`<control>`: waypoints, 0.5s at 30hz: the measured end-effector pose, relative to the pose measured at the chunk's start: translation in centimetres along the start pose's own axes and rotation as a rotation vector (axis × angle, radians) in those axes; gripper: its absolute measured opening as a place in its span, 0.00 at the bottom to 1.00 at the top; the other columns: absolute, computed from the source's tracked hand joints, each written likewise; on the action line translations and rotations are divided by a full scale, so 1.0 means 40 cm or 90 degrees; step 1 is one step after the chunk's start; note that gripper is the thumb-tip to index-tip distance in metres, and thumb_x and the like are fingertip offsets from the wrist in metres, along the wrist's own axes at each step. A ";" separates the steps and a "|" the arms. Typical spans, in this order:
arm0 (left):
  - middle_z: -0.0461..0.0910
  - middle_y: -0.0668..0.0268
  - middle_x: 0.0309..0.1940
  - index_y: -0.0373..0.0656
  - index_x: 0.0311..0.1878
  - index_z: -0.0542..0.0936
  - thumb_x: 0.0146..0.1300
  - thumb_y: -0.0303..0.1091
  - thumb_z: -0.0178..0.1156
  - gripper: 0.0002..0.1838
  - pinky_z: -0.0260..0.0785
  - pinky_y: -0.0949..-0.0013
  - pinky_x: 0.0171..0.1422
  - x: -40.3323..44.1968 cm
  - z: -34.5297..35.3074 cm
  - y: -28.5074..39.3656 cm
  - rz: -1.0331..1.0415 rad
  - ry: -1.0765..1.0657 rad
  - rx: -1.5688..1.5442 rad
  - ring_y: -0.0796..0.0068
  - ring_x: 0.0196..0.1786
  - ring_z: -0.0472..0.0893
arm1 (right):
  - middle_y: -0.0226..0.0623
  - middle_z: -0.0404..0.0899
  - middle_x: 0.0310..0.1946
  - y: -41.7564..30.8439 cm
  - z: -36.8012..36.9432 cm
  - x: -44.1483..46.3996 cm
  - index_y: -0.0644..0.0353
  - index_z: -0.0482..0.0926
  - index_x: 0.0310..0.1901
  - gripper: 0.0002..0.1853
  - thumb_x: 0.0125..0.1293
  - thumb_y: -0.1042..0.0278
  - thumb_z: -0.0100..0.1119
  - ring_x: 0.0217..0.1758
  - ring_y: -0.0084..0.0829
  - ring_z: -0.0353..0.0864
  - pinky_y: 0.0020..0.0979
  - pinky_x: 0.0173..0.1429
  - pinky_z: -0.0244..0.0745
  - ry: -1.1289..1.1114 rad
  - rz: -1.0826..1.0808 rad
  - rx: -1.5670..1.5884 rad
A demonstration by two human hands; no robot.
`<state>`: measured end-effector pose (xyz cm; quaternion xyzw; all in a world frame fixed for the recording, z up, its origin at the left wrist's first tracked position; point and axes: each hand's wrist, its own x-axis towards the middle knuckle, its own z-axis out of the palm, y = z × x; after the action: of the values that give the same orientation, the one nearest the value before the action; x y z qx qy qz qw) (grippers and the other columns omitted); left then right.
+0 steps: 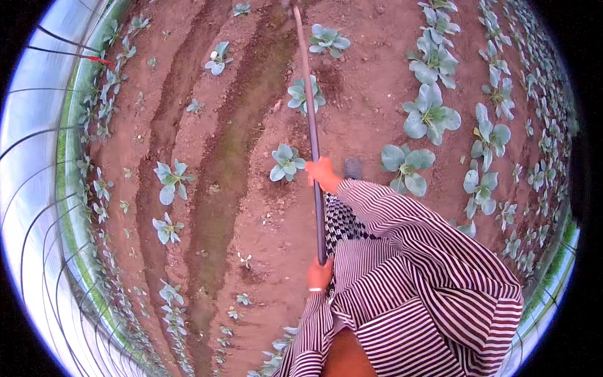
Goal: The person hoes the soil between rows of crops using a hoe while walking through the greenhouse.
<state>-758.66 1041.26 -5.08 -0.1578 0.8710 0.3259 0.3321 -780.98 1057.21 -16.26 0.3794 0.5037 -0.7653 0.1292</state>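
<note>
A long, brownish pole-like tool handle (313, 125) runs from the top edge down toward my body. Its far end, at the upper border, is dark and too small to make out. My right hand (323, 174) is wrapped round the handle at mid-length. Close to the near end, my left hand (320, 274) grips the same handle, with a pale band at the wrist. Under the far stretch of handle lies a leafy seedling (306, 95), partly covered by it. Another young plant (287, 162) grows just left of my right hand.
Rows of broad-leaved plants (431, 114) stand on the right. A greenish furrow (235, 132) runs along the left, beside smaller seedlings (173, 180). A grey shoe (353, 168) shows past my right forearm. Plastic sheeting with dark hoops (31, 182) curves along the left side.
</note>
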 end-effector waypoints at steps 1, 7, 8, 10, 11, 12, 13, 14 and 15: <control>0.77 0.50 0.25 0.39 0.34 0.75 0.49 0.46 0.59 0.18 0.68 0.57 0.34 0.035 0.009 0.018 0.000 -0.006 -0.014 0.50 0.32 0.78 | 0.37 0.68 0.07 -0.016 -0.001 0.041 0.65 0.69 0.12 0.13 0.49 0.70 0.55 0.07 0.29 0.67 0.31 0.10 0.59 0.018 -0.007 -0.011; 0.77 0.52 0.23 0.35 0.30 0.74 0.49 0.42 0.60 0.17 0.68 0.60 0.33 0.069 -0.049 0.141 -0.155 -0.217 -0.041 0.60 0.26 0.78 | 0.38 0.71 0.08 0.222 -0.120 0.191 0.66 0.74 0.13 0.12 0.47 0.69 0.50 0.08 0.32 0.69 0.36 0.15 0.65 -0.066 -0.079 -0.334; 0.77 0.51 0.23 0.35 0.31 0.75 0.48 0.42 0.60 0.17 0.68 0.60 0.32 0.049 -0.008 0.019 -0.066 -0.192 -0.012 0.59 0.26 0.78 | 0.37 0.71 0.09 0.288 -0.147 0.156 0.65 0.74 0.13 0.12 0.47 0.69 0.49 0.08 0.32 0.69 0.36 0.17 0.67 -0.134 -0.236 -0.584; 0.78 0.52 0.24 0.36 0.35 0.76 0.48 0.42 0.60 0.18 0.68 0.60 0.32 -0.027 -0.030 -0.065 -0.034 -0.133 0.071 0.58 0.28 0.79 | 0.37 0.71 0.10 0.441 -0.147 0.096 0.64 0.73 0.13 0.11 0.47 0.69 0.50 0.08 0.33 0.69 0.36 0.17 0.67 -0.192 -0.374 -0.598; 0.78 0.51 0.25 0.37 0.36 0.77 0.48 0.43 0.60 0.18 0.69 0.60 0.33 -0.057 -0.080 -0.042 -0.076 -0.141 0.063 0.57 0.29 0.79 | 0.37 0.70 0.10 0.428 -0.124 0.040 0.63 0.73 0.13 0.11 0.49 0.69 0.50 0.09 0.32 0.69 0.34 0.16 0.66 -0.168 -0.249 -0.392; 0.78 0.51 0.26 0.38 0.37 0.77 0.47 0.43 0.61 0.19 0.69 0.61 0.34 -0.089 -0.128 -0.020 -0.118 -0.150 0.051 0.57 0.30 0.79 | 0.36 0.70 0.09 0.415 -0.099 -0.018 0.63 0.72 0.14 0.11 0.51 0.69 0.51 0.09 0.32 0.68 0.33 0.15 0.65 -0.117 -0.150 -0.170; 0.78 0.51 0.28 0.40 0.39 0.77 0.47 0.43 0.61 0.19 0.69 0.60 0.36 -0.101 -0.138 -0.085 -0.122 -0.176 0.008 0.57 0.33 0.79 | 0.35 0.69 0.09 0.301 -0.036 -0.113 0.61 0.72 0.15 0.12 0.54 0.69 0.51 0.10 0.29 0.68 0.31 0.14 0.63 -0.057 0.042 0.029; 0.78 0.51 0.27 0.40 0.39 0.77 0.47 0.43 0.61 0.19 0.69 0.60 0.35 -0.127 -0.168 -0.067 -0.096 -0.119 0.078 0.57 0.31 0.79 | 0.35 0.68 0.09 0.295 -0.002 -0.118 0.61 0.71 0.16 0.11 0.54 0.69 0.52 0.09 0.29 0.68 0.31 0.13 0.62 -0.012 0.114 0.056; 0.78 0.52 0.24 0.39 0.36 0.77 0.46 0.43 0.62 0.18 0.69 0.59 0.33 -0.128 -0.160 -0.125 -0.027 -0.064 0.053 0.55 0.29 0.79 | 0.35 0.66 0.09 0.288 0.025 -0.113 0.61 0.70 0.16 0.11 0.53 0.70 0.53 0.09 0.29 0.67 0.31 0.13 0.61 0.033 0.183 0.086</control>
<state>-755.52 1033.56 -0.28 -0.1458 0.8624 0.2896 0.3888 -771.68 1050.22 -20.58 0.4749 0.3947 -0.7610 0.1990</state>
